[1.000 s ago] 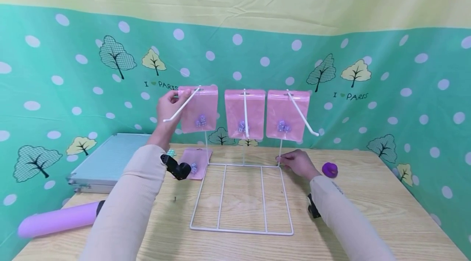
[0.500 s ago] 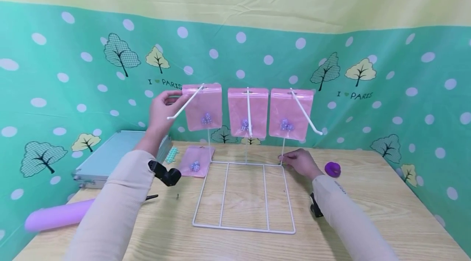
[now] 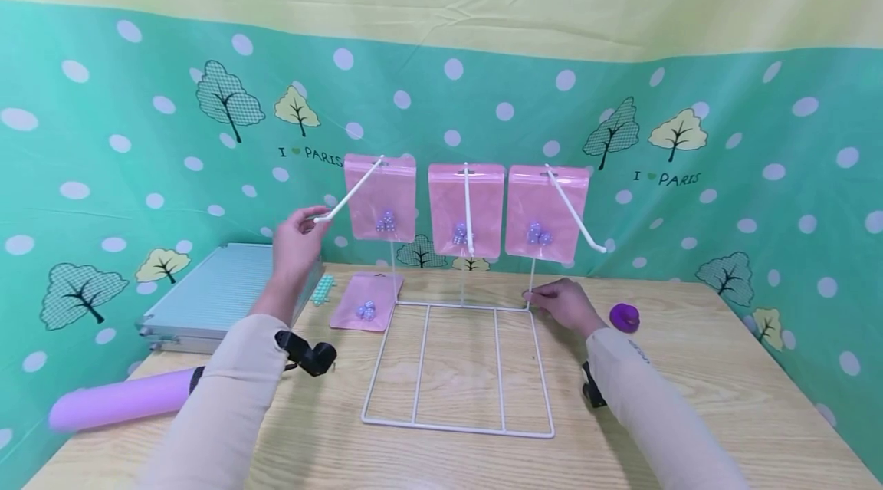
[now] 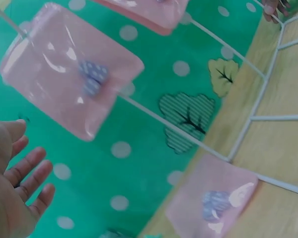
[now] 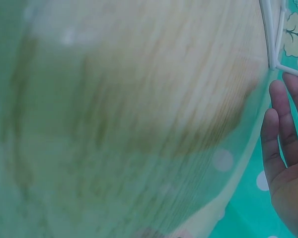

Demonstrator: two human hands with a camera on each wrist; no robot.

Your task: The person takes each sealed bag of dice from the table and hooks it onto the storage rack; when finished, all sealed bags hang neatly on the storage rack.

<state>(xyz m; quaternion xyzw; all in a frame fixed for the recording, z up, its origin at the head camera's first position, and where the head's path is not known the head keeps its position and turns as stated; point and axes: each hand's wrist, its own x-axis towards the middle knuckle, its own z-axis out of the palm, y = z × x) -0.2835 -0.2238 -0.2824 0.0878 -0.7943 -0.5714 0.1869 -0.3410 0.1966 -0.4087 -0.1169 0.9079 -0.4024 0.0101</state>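
Note:
A white wire display rack (image 3: pixel 455 428) stands on the table with three hooks jutting forward. From its hooks hang a left pink bag (image 3: pixel 400 195), a middle pink bag (image 3: pixel 446 198) and a right pink bag (image 3: pixel 527 202), each with small blue-violet dotted pieces inside. My left hand (image 3: pixel 297 248) is beside the left hook's tip; the left wrist view shows its fingers loose, apart from the bag. My right hand (image 3: pixel 567 304) pinches the rack's wire at the back right corner. Another pink bag (image 3: pixel 352 307) lies flat by the rack's back left corner.
At the left stand a light blue ribbed case (image 3: pixel 207 291) and a purple cylinder (image 3: pixel 124 400). A small green piece (image 3: pixel 322 289) lies beside the case. On the right sits a purple round object (image 3: pixel 624 317). A dotted curtain (image 3: pixel 448 114) hangs behind.
My left hand has come away from the left bag's top and moved left and down to the hook's tip. The bag hangs on its hook. My right hand stays at the rack's corner.

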